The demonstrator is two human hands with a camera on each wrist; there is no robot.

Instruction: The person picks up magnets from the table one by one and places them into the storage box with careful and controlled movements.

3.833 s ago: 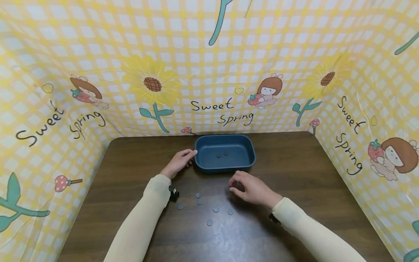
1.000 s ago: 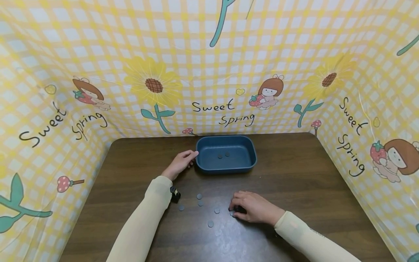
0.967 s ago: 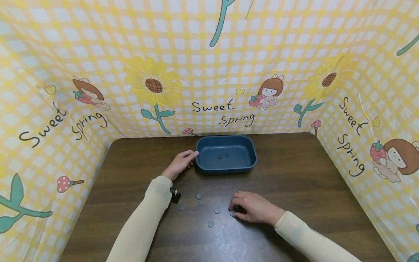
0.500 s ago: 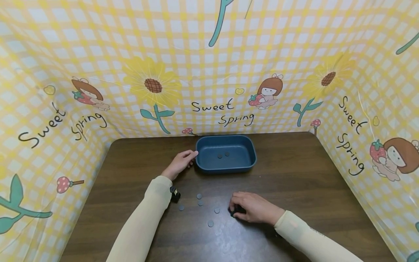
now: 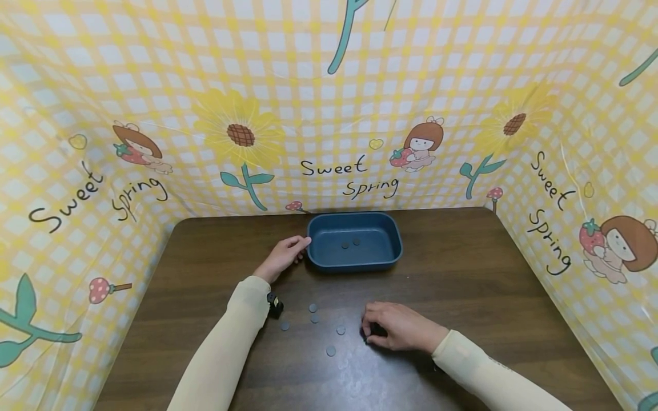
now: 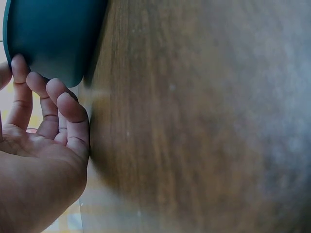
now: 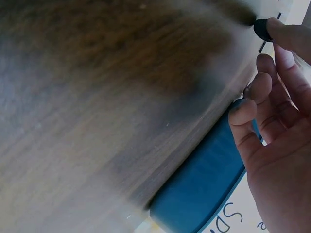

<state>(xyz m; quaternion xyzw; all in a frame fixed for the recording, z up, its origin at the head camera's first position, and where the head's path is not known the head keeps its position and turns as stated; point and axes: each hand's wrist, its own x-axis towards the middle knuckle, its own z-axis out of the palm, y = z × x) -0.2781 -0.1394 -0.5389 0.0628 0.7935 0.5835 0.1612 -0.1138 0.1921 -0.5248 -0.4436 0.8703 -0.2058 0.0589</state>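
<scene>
A dark blue rectangular dish (image 5: 354, 265) stands at the back of the table, with two coins (image 5: 345, 245) on its bottom. My left hand (image 5: 281, 255) pinches the dish's left rim between thumb and forefinger; the left wrist view shows its other fingers loosely curled by the wall. Low over the table, right of the loose coins, is my right hand (image 5: 396, 326). It pinches a coin (image 7: 262, 30) between thumb and forefinger, mostly covered by the fingers in the head view. Several grey coins (image 5: 341, 330) lie flat between the two forearms.
The brown wooden table (image 5: 442, 245) is closed in at the back and sides by a yellow checked cloth (image 5: 329, 103) with printed flowers and lettering. A small black device (image 5: 275, 306) sits at my left wrist, close to the nearest coins.
My right hand came from the dish's front edge toward me to the rightmost coin on the table and now pinches it. The left hand stays at the rim.
</scene>
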